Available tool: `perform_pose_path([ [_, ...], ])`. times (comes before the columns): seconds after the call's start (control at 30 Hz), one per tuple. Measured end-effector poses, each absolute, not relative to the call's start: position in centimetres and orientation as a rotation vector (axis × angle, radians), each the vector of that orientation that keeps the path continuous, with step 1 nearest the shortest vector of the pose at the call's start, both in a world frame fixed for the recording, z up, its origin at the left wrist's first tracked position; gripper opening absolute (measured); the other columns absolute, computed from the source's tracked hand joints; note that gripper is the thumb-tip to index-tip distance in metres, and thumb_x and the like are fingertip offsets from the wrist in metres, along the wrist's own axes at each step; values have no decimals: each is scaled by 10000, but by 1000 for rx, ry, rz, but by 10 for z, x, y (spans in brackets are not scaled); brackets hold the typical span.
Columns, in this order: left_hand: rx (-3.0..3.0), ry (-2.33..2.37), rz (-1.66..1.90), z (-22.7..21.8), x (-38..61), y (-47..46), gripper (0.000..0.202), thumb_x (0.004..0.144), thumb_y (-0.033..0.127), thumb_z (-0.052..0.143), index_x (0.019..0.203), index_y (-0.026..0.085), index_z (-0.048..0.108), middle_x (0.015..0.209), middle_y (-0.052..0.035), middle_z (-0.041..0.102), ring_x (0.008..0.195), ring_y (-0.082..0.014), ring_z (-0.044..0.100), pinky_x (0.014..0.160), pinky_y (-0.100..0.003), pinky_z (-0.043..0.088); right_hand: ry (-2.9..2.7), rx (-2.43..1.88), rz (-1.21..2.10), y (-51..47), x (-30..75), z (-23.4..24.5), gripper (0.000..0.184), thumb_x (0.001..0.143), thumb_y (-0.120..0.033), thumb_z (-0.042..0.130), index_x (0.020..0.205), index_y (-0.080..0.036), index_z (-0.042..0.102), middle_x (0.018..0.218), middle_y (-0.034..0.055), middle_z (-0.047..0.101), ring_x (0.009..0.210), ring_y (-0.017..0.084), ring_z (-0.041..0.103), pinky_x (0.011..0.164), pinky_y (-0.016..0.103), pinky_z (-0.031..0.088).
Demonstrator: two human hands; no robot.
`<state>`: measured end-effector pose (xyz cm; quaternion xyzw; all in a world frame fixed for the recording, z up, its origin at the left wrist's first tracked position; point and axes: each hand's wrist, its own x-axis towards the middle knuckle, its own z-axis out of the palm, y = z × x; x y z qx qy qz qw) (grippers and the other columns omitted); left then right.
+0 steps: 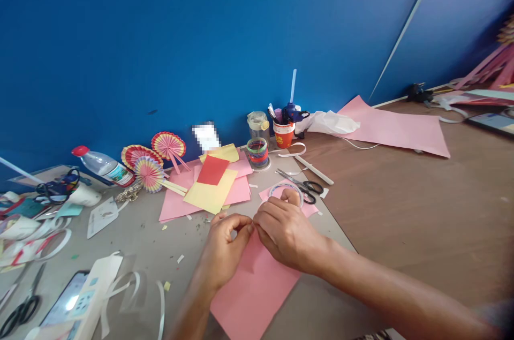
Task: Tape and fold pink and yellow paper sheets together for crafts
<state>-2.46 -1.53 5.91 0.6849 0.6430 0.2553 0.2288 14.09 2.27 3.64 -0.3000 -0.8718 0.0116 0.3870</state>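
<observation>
A sheet of pink paper (257, 289) lies on the grey mat in front of me. At its far end my left hand (227, 246) is closed, thumb and forefinger pinching the paper's edge. My right hand (283, 227) meets it there, fingers also pinched together at that edge; the exact spot between the fingertips is hidden. Behind my right knuckles shows a clear ring, like a tape roll (277, 187); whether the hand touches it I cannot tell. Black-handled scissors (311, 188) lie just beyond, beside a small pink paper piece (310, 208).
Yellow paper (211, 198), a red piece (213, 170) and folded paper fans (168, 145) lie toward the blue wall. A jar with coloured bands (257, 152) and a red cup of pens (283, 135) stand there. At left are a bottle (104, 166), power strip (94, 286) and phone (66, 297).
</observation>
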Motion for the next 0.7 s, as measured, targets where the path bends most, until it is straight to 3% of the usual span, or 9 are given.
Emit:
perform_pose_path([
  [0.33,1901,1718,657,66,-20,-14,251,841,305,455,654,231,607,705,15,657,780,-186,610,851,-372,469,-2275,-736,-151,25,139,36,264,830,-47,403,614,-161,500,615,17,498,610,147,358,665,332,197],
  [0.7,1843,1730,605,64,-23,-13,242,828,322,455,693,232,635,706,11,658,788,-198,572,914,-404,433,-2369,-661,-86,30,147,41,264,805,-24,386,607,-160,496,602,17,501,589,139,343,672,331,196],
])
